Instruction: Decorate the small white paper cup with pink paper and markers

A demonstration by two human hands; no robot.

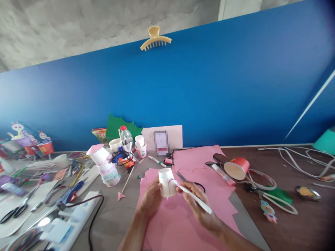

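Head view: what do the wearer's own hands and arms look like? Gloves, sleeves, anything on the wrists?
Left hand and right hand are ungloved. Left forearm and right forearm show no sleeves, watch or bracelet. No rings visible; some fingers are hidden.

Yellow hair claw (pixel 155 33) on blue partition (pixel 204 87), red-capped bottle (pixel 127 136), cartoon charm (pixel 267 207)

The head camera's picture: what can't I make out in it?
All in the head view:
White cup: its far side, turned away from the camera.
Left hand: fingers behind the cup, hidden by it.
White pen: whether its tip touches the cup; too small.
Pixelated patch: its contents, masked by coarse blocks.
Turquoise thing: cut off by the right edge.
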